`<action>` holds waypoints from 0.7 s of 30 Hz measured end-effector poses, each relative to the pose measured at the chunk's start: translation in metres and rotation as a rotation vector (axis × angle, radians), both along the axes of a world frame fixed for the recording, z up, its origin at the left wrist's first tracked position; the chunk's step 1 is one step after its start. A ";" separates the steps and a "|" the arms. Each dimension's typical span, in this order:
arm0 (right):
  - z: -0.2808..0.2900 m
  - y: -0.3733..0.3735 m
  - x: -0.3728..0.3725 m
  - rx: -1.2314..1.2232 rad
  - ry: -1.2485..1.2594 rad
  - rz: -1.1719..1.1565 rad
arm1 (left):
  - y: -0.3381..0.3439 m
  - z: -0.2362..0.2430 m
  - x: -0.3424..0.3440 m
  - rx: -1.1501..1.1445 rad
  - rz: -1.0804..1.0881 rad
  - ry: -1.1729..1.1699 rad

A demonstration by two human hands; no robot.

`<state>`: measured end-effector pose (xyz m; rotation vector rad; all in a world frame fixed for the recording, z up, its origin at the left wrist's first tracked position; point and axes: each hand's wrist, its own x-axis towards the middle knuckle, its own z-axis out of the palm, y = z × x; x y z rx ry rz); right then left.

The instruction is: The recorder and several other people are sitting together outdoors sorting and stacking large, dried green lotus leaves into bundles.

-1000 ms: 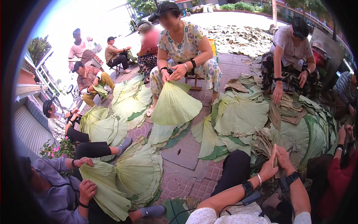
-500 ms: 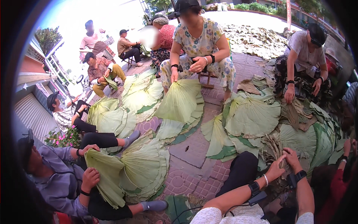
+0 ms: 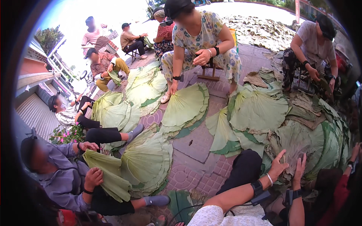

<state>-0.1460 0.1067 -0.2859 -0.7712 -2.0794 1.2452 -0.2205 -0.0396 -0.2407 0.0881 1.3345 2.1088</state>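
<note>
Brown leaf (image 3: pixel 292 147): spread on the near-left part of the leaf pile (image 3: pixel 317 141), roughly straight ahead of the fingers, its near end in the gap between them. Fan-shaped; creases seem to run away from the person, but no clear long axis.

Left hand (image 3: pixel 278 167) at the pile's near-left edge, right hand (image 3: pixel 298 172) at its near edge. Palms face, fingers open on both, no grip visible. Left looks slightly nearer the leaf; contact can't be confirmed.

Left of the pile: dark-trousered knee (image 3: pixel 247 165). Beyond its far-left edge: pale green leaf stack (image 3: pixel 258 113). On its far side: dry leaves (image 3: pixel 303 107), and past those a pale-shirted co-worker (image 3: pixel 315 45).

Vs half a second ago: hands were together around a gathered brown bundle; now apart, leaf spread, probably the same one. Pale-shirted co-worker's hand has come up off the dry leaves.
</note>
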 end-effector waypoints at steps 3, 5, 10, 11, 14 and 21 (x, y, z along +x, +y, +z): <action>-0.020 0.006 0.006 -0.420 0.133 0.020 | 0.006 -0.010 0.004 0.114 -0.030 -0.169; -0.032 0.015 0.008 -0.594 0.228 0.076 | 0.014 -0.019 0.004 0.172 -0.029 -0.192; 0.029 -0.009 -0.030 -0.864 0.277 0.041 | 0.002 -0.001 -0.021 0.276 0.055 -0.303; 0.018 0.004 -0.030 -0.739 0.197 -0.039 | 0.001 0.001 -0.028 0.232 0.090 -0.193; 0.001 0.044 -0.020 -0.666 0.184 -0.082 | -0.005 0.011 -0.040 0.109 0.179 0.020; -0.133 0.113 0.101 -0.772 -0.108 -0.528 | 0.008 0.038 -0.032 0.022 0.311 0.152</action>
